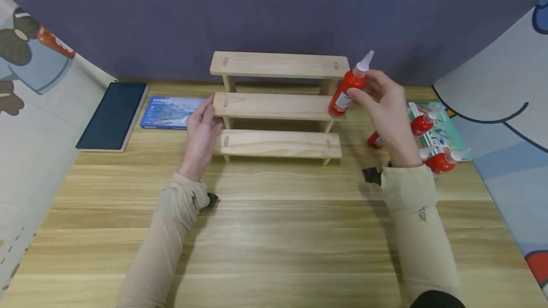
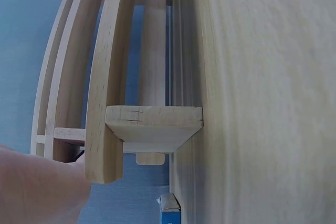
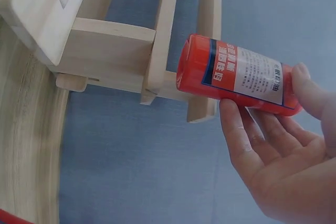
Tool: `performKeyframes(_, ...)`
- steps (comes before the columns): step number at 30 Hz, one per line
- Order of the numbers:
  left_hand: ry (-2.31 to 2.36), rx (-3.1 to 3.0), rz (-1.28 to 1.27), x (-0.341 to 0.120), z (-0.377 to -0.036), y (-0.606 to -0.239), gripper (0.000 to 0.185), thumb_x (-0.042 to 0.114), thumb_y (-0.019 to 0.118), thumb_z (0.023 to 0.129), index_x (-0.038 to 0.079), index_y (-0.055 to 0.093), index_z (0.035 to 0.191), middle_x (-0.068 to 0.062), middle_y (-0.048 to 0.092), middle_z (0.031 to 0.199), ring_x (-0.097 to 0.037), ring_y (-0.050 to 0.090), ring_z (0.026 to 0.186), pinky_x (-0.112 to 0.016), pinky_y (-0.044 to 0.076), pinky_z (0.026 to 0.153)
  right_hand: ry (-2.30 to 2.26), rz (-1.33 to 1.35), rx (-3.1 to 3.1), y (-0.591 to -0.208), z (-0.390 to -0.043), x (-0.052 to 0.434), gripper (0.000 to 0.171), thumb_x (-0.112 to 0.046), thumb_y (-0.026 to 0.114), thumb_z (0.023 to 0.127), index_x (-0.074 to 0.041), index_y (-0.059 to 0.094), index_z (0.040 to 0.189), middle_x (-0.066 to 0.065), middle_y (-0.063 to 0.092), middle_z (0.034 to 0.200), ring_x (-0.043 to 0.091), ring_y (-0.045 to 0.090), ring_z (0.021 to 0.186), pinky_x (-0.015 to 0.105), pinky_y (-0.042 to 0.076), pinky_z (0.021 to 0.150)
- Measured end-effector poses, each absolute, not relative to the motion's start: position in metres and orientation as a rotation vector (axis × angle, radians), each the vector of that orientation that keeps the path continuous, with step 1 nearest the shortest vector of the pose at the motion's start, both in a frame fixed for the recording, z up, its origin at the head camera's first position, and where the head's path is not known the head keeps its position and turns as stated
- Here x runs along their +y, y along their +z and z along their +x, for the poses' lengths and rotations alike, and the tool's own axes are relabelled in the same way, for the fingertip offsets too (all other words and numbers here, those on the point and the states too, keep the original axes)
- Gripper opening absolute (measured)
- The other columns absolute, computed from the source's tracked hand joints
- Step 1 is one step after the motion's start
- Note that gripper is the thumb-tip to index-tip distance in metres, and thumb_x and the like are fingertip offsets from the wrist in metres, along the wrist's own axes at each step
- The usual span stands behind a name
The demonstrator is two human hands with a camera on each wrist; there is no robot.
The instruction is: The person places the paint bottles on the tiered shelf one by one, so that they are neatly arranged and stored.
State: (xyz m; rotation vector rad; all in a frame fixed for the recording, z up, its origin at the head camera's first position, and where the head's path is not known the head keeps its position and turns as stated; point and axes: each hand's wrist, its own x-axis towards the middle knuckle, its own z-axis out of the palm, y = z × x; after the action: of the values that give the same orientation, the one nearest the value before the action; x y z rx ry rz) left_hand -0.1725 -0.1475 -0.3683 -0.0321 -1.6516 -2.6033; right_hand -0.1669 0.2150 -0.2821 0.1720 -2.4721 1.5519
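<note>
At middle shelf (image 1: 274, 106) | right hand (image 1: 387, 103) grip clasps red bottle (image 1: 347, 89) | left hand (image 1: 201, 129) relaxed against rack end | spare bottles (image 1: 432, 141) right

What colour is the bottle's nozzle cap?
White, on the red bottle; clearest in the head view.

The red bottle (image 3: 236, 74) is carrying a white label with small print, too blurred to be read in any view.

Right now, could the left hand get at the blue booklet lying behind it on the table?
Probably yes. The left hand rests against the wooden rack's left end, and the blue booklet lies flat just beside it, with nothing between them.
</note>
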Motion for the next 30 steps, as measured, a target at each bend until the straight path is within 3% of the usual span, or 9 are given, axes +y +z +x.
performKeyframes(18, -2.599, -1.628, -0.029, -0.1458, -0.1739, -0.3698, 0.048, 0.013, 0.036, 0.107, -0.004, 0.026, 0.151, -0.02, 0.036, 0.15, -0.028, 0.043, 0.134, -0.03, 0.043, 0.108, 1.517, 0.185, -2.517, -0.2887, -0.1779, 0.2091, 0.047, -0.022, 0.07, 0.093, -0.01, 0.056, 0.136, 0.007, 0.061, 0.132, 0.02, 0.058, 0.114, 0.032, 0.05, 0.099)
performKeyframes(30, -2.603, -1.632, -0.022, -0.1469, -0.1731, -0.3699, 0.05, 0.014, 0.038, 0.107, -0.003, 0.025, 0.152, -0.019, 0.036, 0.151, -0.028, 0.043, 0.133, -0.03, 0.043, 0.108, 1.511, 0.228, -2.521, -0.2899, -0.1778, 0.2078, 0.051, -0.02, 0.072, 0.091, -0.01, 0.054, 0.138, 0.008, 0.06, 0.132, 0.018, 0.058, 0.115, 0.029, 0.05, 0.099)
